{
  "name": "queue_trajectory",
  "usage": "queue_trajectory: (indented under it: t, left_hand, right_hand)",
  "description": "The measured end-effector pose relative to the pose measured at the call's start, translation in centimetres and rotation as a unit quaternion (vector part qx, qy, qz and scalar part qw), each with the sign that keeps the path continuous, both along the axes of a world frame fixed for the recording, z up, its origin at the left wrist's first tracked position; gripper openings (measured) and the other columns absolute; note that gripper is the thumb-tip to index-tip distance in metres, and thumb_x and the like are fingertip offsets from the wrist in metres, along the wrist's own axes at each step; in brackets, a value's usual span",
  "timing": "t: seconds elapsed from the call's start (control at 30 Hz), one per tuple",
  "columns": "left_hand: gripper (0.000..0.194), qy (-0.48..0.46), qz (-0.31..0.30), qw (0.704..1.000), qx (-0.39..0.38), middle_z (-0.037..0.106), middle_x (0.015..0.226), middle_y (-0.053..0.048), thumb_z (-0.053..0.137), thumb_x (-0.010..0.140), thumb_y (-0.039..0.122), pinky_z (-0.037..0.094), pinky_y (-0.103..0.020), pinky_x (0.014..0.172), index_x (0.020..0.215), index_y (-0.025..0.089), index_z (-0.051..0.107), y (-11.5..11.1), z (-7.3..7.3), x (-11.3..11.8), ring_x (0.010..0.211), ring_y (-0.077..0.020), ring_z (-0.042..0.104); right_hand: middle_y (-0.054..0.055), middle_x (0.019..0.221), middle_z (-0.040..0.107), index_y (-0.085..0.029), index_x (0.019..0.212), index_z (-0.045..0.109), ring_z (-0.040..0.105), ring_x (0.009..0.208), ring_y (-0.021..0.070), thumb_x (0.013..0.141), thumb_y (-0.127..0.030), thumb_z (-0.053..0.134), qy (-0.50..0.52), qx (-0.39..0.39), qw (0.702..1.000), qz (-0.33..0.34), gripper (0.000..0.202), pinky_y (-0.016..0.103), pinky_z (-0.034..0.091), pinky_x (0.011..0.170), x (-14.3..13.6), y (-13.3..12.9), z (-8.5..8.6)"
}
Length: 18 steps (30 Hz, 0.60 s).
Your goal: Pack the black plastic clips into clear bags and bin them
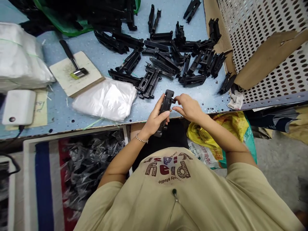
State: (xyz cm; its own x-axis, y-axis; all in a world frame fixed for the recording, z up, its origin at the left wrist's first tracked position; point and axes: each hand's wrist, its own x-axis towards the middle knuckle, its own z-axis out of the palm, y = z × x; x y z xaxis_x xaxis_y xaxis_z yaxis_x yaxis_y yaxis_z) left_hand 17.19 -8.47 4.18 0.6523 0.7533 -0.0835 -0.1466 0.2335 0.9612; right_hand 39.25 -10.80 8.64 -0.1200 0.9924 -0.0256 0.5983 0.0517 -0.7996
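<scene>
Mid-frame, across the near edge of the desk (209, 102), the left hand (156, 118) clamps a long black part (166, 103).

Slanting slightly, the part sits between thumb and fingers; at its upper right side are the fingertips of the right hand (190, 106), thumb and forefinger parted, though whether they grip it I cannot tell. Left of centre lies a pile of clear plastic (106, 99), and just beyond it a black-handled tool (69, 54) rests on a pale board (68, 85). Farther back, similar black parts (150, 81) spread over the upper middle, with a perforated panel (252, 25) at upper right.
</scene>
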Motion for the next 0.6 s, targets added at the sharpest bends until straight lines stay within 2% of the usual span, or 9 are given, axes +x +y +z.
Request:
queue_trajectory:
  t: [0.07,0.1,0.13,0.2,0.27,0.3,0.37,0.5,0.6]
  left_hand:
    - [0.086,-0.014,-0.020,0.999,-0.029,0.073,0.111,-0.008,0.068,0.097,0.049,0.061,-0.031,0.060,0.170,0.037,0.024,0.1,0.2,0.0,0.067,-0.0156,0.069]
    - [0.086,-0.014,-0.027,0.999,-0.037,0.072,0.111,-0.008,0.067,0.097,0.049,0.061,-0.031,0.059,0.170,0.036,0.023,0.0,0.3,0.1,0.066,-0.0156,0.068]
    - [0.087,-0.012,-0.028,0.999,-0.040,0.072,0.111,-0.008,0.067,0.097,0.049,0.061,-0.031,0.059,0.171,0.036,0.022,-0.1,0.4,0.3,0.067,-0.0160,0.068]
    - [0.089,-0.008,-0.010,0.999,-0.033,0.071,0.113,-0.008,0.067,0.097,0.050,0.062,-0.035,0.063,0.171,0.036,0.020,-0.3,0.4,0.8,0.069,-0.0174,0.069]
    - [0.089,-0.010,0.015,1.000,-0.019,0.071,0.112,-0.008,0.067,0.097,0.051,0.063,-0.037,0.069,0.171,0.036,0.020,-0.3,0.1,1.2,0.072,-0.0181,0.069]
    - [0.089,-0.013,0.028,0.999,-0.015,0.071,0.111,-0.007,0.067,0.097,0.052,0.064,-0.038,0.073,0.171,0.035,0.021,-0.1,0.0,1.3,0.073,-0.0182,0.070]
    - [0.086,-0.020,0.054,0.998,-0.010,0.072,0.109,-0.006,0.065,0.098,0.052,0.063,-0.038,0.081,0.171,0.034,0.023,0.3,-0.3,1.4,0.079,-0.0182,0.071]
    - [0.078,-0.017,0.089,0.996,0.005,0.073,0.120,-0.007,0.060,0.101,0.053,0.062,-0.036,0.092,0.169,0.034,0.027,0.6,-0.5,1.3,0.097,-0.0192,0.072]
    - [0.076,-0.002,0.111,0.993,0.036,0.068,0.136,-0.009,0.059,0.101,0.057,0.062,-0.036,0.096,0.168,0.036,0.029,0.7,-1.1,1.7,0.110,-0.0219,0.071]
  right_hand:
    - [0.009,0.084,0.060,-0.024,0.084,0.056,0.057,0.086,0.0257,0.095,-0.082,0.050,-0.095,0.056,0.994,0.023,0.060,0.036,0.048,0.070,0.3,0.2,0.2]
    - [0.009,0.081,0.059,-0.024,0.082,0.055,0.057,0.085,0.0256,0.095,-0.083,0.048,-0.098,0.057,0.993,0.028,0.061,0.036,0.047,0.070,0.3,0.3,0.2]
    - [0.007,0.077,0.058,-0.024,0.080,0.054,0.056,0.080,0.0240,0.095,-0.084,0.046,-0.069,0.043,0.996,0.021,0.063,0.035,0.046,0.068,0.3,0.4,0.0]
    - [0.002,0.068,0.052,-0.024,0.080,0.054,0.050,0.065,0.0186,0.094,-0.089,0.040,0.052,-0.024,0.998,-0.010,0.068,0.031,0.041,0.059,0.1,0.7,-0.5]
    - [-0.002,0.061,0.046,-0.023,0.081,0.056,0.040,0.054,0.0145,0.093,-0.092,0.033,0.172,-0.107,0.979,-0.028,0.073,0.028,0.034,0.051,-0.2,0.7,-0.8]
    - [-0.003,0.060,0.045,-0.023,0.082,0.057,0.038,0.052,0.0137,0.094,-0.092,0.032,0.201,-0.133,0.970,-0.027,0.074,0.027,0.033,0.050,-0.4,0.5,-0.9]
    - [-0.002,0.063,0.050,-0.022,0.084,0.060,0.043,0.056,0.0143,0.095,-0.090,0.035,0.175,-0.140,0.975,-0.005,0.073,0.027,0.036,0.055,-0.8,-0.2,-0.8]
    - [0.004,0.077,0.062,-0.023,0.082,0.058,0.054,0.071,0.0188,0.094,-0.084,0.047,0.018,-0.083,0.994,0.067,0.063,0.031,0.042,0.067,-2.6,-3.2,-1.2]
    - [0.002,0.070,0.058,-0.024,0.078,0.053,0.053,0.065,0.0179,0.101,-0.079,0.034,0.077,-0.124,0.988,0.054,0.063,0.030,0.043,0.062,-3.8,-4.8,-2.9]
